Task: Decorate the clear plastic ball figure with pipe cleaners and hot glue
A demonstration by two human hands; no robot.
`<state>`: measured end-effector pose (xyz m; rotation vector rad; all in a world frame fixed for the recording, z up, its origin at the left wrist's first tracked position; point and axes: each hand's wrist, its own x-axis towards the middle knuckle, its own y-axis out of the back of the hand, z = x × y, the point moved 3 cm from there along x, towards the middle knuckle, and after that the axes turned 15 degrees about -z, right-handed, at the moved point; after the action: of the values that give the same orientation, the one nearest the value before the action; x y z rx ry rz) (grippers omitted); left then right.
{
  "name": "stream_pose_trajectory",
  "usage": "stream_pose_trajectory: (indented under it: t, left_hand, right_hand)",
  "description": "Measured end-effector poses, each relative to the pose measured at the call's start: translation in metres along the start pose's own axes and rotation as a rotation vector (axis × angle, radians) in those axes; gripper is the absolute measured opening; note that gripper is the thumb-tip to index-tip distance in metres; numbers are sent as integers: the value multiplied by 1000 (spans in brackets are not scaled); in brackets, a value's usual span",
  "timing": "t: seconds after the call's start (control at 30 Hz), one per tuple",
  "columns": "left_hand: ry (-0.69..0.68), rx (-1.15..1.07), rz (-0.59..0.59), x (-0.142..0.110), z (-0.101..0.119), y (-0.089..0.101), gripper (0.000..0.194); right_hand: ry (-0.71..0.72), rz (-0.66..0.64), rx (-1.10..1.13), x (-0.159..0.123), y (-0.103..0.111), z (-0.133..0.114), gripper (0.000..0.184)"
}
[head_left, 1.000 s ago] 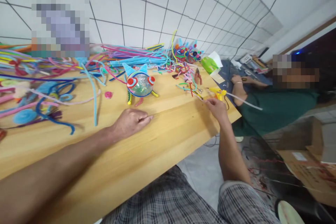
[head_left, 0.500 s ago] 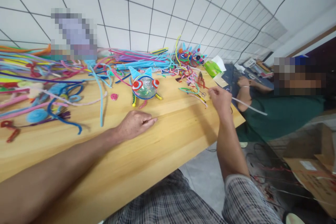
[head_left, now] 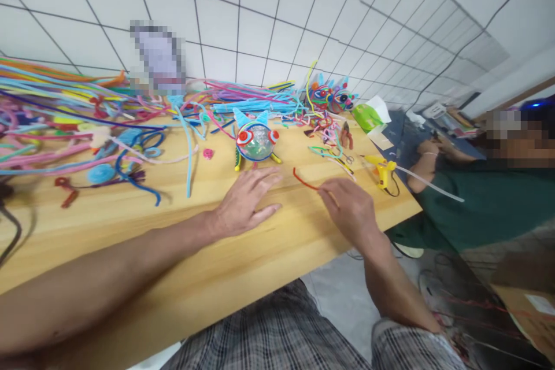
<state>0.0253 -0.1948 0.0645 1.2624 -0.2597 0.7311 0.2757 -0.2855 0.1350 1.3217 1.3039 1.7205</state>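
Between the fingers of my right hand is one end of a short red pipe cleaner, its free end curving up and left. My left hand hovers or rests over the table with its fingers apart and nothing in them. Just beyond that hand stands a clear ball figure with light-blue pointed ears, red-and-white eyes and yellow-tipped legs. To the right of my right hand, a yellow hot glue gun sits on the table with a long white glue stick sticking out behind.
Many coloured pipe cleaners lie along the wall and over the left side. Two more finished figures stand at the back right, near pliers and small scissors. A co-worker in a green shirt sits beyond the table's right end.
My right hand has come back left and nearer with the red pipe cleaner, uncovering the glue gun. My left hand has opened from a closed shape and moved toward the ball figure.
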Motion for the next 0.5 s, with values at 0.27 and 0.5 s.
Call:
stream_pose_trajectory:
  t: [0.27,0.5]
  left_hand:
    - [-159,-8,-281,-1,-2,-26,43]
    - [-31,-153,-269,-2,-16,-25,53]
  right_hand:
    - [217,-31,160,2,-5,-59,13]
    - [-289,-150,606,3,-13,27,25]
